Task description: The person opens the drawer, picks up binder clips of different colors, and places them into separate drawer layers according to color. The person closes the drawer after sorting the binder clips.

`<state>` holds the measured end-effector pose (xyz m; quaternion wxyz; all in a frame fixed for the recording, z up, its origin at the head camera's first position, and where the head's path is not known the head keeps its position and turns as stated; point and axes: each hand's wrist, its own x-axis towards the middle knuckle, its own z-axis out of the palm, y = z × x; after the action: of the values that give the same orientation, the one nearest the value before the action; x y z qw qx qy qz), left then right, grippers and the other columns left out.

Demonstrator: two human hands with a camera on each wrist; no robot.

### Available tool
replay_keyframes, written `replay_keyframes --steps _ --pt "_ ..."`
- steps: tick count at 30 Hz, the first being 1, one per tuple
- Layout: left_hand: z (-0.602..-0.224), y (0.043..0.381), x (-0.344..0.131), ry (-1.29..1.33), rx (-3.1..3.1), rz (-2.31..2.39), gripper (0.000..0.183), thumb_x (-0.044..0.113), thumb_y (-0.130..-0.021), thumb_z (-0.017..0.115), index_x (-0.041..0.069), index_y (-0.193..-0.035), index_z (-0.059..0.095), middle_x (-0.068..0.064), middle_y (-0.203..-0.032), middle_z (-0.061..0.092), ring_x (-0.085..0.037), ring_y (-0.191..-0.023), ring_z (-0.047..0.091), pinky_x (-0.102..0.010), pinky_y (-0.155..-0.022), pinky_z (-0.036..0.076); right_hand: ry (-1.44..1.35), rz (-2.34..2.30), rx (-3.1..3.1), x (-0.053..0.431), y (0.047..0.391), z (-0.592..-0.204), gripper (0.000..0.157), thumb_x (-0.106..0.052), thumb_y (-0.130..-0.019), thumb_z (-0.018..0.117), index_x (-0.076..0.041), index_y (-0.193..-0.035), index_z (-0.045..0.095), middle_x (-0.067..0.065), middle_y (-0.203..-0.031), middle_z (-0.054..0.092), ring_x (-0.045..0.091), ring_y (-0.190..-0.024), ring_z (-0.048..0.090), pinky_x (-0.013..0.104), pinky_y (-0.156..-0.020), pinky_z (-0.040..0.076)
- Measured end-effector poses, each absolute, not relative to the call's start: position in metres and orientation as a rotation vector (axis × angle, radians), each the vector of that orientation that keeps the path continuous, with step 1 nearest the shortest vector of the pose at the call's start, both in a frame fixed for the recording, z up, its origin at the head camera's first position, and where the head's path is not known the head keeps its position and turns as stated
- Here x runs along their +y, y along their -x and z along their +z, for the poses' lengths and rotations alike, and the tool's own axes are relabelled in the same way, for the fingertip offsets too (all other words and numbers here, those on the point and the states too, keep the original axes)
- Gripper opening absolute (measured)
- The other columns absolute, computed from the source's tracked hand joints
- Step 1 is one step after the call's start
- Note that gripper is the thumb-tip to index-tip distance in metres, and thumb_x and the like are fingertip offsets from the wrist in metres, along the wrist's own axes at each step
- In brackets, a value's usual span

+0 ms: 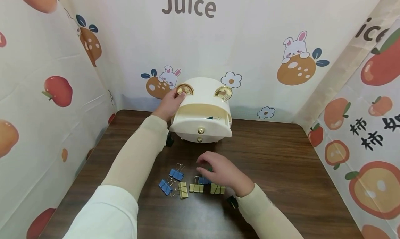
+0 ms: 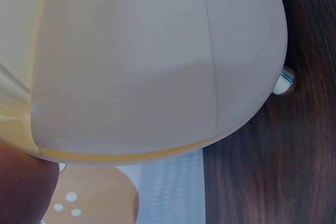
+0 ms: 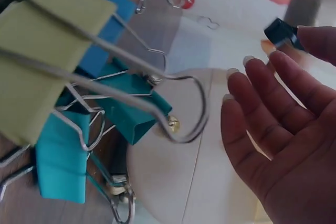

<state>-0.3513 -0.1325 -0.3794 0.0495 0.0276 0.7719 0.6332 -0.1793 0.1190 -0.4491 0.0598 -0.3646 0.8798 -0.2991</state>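
Observation:
A white tabletop drawer box point(image 1: 203, 90) stands at the back, its upper drawer point(image 1: 200, 126) pulled out with a green binder clip point(image 1: 210, 118) inside. My left hand point(image 1: 169, 104) grips the box's upper left side by a gold round eye point(image 1: 185, 89); some fingers are hidden. Above the loose binder clips hovers my right hand point(image 1: 222, 169), fingers slightly bent, thumb apart, nothing held. Beneath and near it lie a blue binder clip point(image 1: 204, 180) and yellow binder clips point(image 1: 217, 188). In the right wrist view, teal binder clips point(image 3: 62, 156) lie beside the palm.
Further left lie two blue binder clips point(image 1: 176, 174) and another yellow binder clip point(image 1: 183, 190). The box has gold knobs point(image 1: 201, 130) on its front and stands on a dark wood table point(image 1: 275, 162). Fruit-printed cloth point(image 1: 256, 34) hangs behind and at both sides.

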Motion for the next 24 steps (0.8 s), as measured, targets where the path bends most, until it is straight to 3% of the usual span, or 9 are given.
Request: replay_keyframes --steps 9,24 --pt "-0.378 0.351 -0.133 -0.082 2.327 1.94 0.05 0.037 -0.109 0.05 0.022 -0.157 0.044 -0.001 -0.15 0.05 -0.019 -0.129 0.049 -0.041 -0.111 0.038 1.268 -0.531 2.715 0.11 0.173 -0.461 0.025 -0.029 -0.101 0.069 -0.01 -0.117 0.07 0.003 -0.107 0.068 0.014 -0.092 0.063 0.033 -0.082 0.055" --pt "-0.377 0.349 -0.13 -0.056 2.341 1.94 0.05 0.037 -0.11 0.05 0.021 -0.157 0.043 -0.002 -0.15 0.05 -0.02 -0.129 0.049 -0.04 -0.111 0.037 1.253 -0.106 2.754 0.097 0.157 -0.469 0.014 -0.028 -0.094 0.072 -0.018 -0.101 0.066 -0.008 -0.088 0.054 0.011 -0.076 0.05 0.029 -0.063 0.046"
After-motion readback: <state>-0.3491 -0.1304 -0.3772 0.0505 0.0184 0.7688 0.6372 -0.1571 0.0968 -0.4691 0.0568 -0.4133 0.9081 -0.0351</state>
